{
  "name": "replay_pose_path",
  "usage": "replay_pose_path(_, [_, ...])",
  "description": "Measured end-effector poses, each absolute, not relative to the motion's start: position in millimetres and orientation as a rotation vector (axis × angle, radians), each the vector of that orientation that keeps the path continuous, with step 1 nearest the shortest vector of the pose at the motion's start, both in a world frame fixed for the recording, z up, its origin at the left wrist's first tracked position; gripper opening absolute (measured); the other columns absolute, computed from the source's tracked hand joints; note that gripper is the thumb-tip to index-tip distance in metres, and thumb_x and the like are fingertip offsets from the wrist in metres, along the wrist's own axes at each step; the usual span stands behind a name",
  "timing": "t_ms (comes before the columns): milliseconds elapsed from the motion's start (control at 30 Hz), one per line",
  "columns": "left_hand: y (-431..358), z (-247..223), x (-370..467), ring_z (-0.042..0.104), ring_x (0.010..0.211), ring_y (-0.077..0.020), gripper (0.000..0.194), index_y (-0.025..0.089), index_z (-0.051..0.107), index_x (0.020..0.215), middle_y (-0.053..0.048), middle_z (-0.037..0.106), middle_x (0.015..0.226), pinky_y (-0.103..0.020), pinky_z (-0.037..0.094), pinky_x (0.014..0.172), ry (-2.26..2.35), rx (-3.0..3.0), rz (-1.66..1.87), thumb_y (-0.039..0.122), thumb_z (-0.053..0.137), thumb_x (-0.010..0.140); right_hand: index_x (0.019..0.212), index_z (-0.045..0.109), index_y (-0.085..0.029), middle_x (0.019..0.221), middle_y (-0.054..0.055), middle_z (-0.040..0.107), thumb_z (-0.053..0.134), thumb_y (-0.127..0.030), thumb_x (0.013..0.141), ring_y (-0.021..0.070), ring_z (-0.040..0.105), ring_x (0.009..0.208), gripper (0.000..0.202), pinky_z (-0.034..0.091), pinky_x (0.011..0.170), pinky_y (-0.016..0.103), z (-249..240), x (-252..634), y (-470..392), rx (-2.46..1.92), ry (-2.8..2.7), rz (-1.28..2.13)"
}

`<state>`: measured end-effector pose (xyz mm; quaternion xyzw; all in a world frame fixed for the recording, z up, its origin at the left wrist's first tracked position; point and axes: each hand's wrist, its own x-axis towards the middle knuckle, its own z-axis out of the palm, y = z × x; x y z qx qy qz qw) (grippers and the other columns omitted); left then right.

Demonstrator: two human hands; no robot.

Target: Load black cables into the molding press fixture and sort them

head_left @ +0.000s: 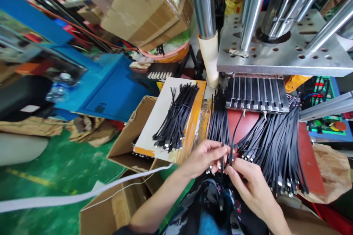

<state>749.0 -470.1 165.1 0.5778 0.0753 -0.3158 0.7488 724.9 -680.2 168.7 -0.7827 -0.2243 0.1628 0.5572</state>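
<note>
Above my lap, my left hand (207, 157) is closed, its thumb and fingers pinching a short black cable (221, 194) whose tip hangs down. Close beside it, my right hand (248, 180) pinches the end of another black cable (234, 132), which curves up toward a metal mould block (257, 93) with several parallel slots. A bunch of black cables (218, 121) lies just beyond my left hand. To the right, a large bundle of black cables (278, 147) with metal plug tips spreads over a red board (309, 158). My fingers partly hide the held ends.
Over the mould hangs a thick steel press plate (284, 58) between chrome columns (203, 3). More cables (176, 117) lie on a white card (150, 128) across an open carton (121, 150). A control panel (327, 126) with buttons sits right; a white tube (82, 196) crosses the left.
</note>
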Motion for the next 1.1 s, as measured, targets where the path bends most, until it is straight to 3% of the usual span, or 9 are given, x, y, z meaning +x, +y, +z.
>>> replay_pose_path(100, [-485.2,174.8,737.7,0.052,0.045,-0.0036,0.054,0.01,0.075,0.085,0.0,0.06,0.075,-0.017,0.037,0.041,0.123,1.279,-0.682,0.065,0.075,0.091,0.08,0.057,-0.02,0.076,-0.002,0.056,0.045,-0.035,0.114,0.0124,0.051,0.072,0.039,0.041,0.071,0.026,171.0,725.1,-689.6,-1.81,-0.588,0.602])
replay_pose_path(200, [-494.7,182.8,727.9,0.053,0.049,-0.0037,0.043,0.011,0.077,0.086,-0.001,0.062,0.084,-0.018,0.039,0.044,0.037,1.365,-0.673,0.053,0.073,0.097,0.086,0.065,-0.021,0.081,-0.001,0.062,0.062,-0.043,0.106,0.0139,0.056,0.074,0.03,0.044,0.07,0.026,175.3,733.5,-707.9,-1.763,-0.52,0.724])
replay_pose_path(300, [-504.2,181.4,716.3,0.054,0.059,-0.0067,0.03,0.013,0.079,0.083,-0.001,0.064,0.081,-0.02,0.039,0.052,-0.08,1.517,-0.669,0.036,0.069,0.099,0.104,0.074,-0.021,0.087,0.002,0.069,0.069,-0.051,0.101,0.0158,0.06,0.072,0.03,0.049,0.063,0.026,173.1,743.1,-712.4,-1.633,-0.187,0.538])
replay_pose_path(367, [-508.2,178.6,713.1,0.055,0.066,-0.0089,0.025,0.014,0.078,0.08,-0.001,0.066,0.08,-0.022,0.042,0.059,-0.15,1.632,-0.677,0.029,0.069,0.098,0.098,0.077,-0.02,0.083,0.003,0.07,0.067,-0.05,0.102,0.0162,0.061,0.07,0.032,0.05,0.062,0.026,168.9,746.1,-706.9,-1.583,-0.032,0.346])
replay_pose_path(433, [-508.8,179.6,719.5,0.059,0.072,-0.011,0.014,0.016,0.081,0.093,-0.002,0.069,0.087,-0.023,0.046,0.064,-0.184,1.722,-0.672,0.025,0.071,0.096,0.091,0.079,-0.021,0.082,0.003,0.07,0.068,-0.047,0.102,0.0172,0.065,0.073,0.03,0.053,0.066,0.027,165.3,745.6,-700.3,-1.588,-0.007,0.24])
replay_pose_path(567, [-505.9,199.0,759.4,0.067,0.087,-0.015,0.037,0.017,0.074,0.13,-0.007,0.071,0.111,-0.026,0.053,0.071,-0.225,1.774,-0.373,0.031,0.076,0.096,0.101,0.084,-0.024,0.093,0.005,0.075,0.068,-0.041,0.103,0.0188,0.069,0.08,0.023,0.054,0.066,0.027,162.4,737.9,-696.2,-1.649,-0.112,0.25])
replay_pose_path(700, [-506.9,220.1,796.7,0.071,0.091,-0.0165,0.019,0.016,0.083,0.106,-0.007,0.078,0.1,-0.028,0.055,0.082,-0.427,1.745,-0.215,0.029,0.07,0.103,0.103,0.083,-0.025,0.09,0.004,0.073,0.064,-0.034,0.105,0.0173,0.067,0.078,0.022,0.053,0.064,0.024,161.5,733.1,-700.7,-1.755,-0.23,0.183])
replay_pose_path(900, [-505.9,219.9,801.6,0.075,0.093,-0.0178,0.017,0.02,0.087,0.102,-0.007,0.082,0.105,-0.029,0.056,0.087,-0.446,1.661,-0.412,0.028,0.072,0.102,0.114,0.081,-0.028,0.088,0.003,0.072,0.063,-0.023,0.104,0.0174,0.067,0.076,0.021,0.054,0.068,0.026,166.7,739.4,-715.4,-1.874,-0.349,0.022])
replay_pose_path(1100, [-500.7,215.0,801.1,0.073,0.09,-0.0183,0.018,0.021,0.087,0.102,-0.007,0.08,0.098,-0.03,0.056,0.084,-0.403,1.613,-0.47,0.034,0.076,0.098,0.087,0.077,-0.023,0.073,0.002,0.065,0.068,-0.022,0.101,0.0165,0.06,0.063,0.016,0.047,0.057,0.027,176.9,747.0,-712.1,-1.919,-0.356,-0.05])
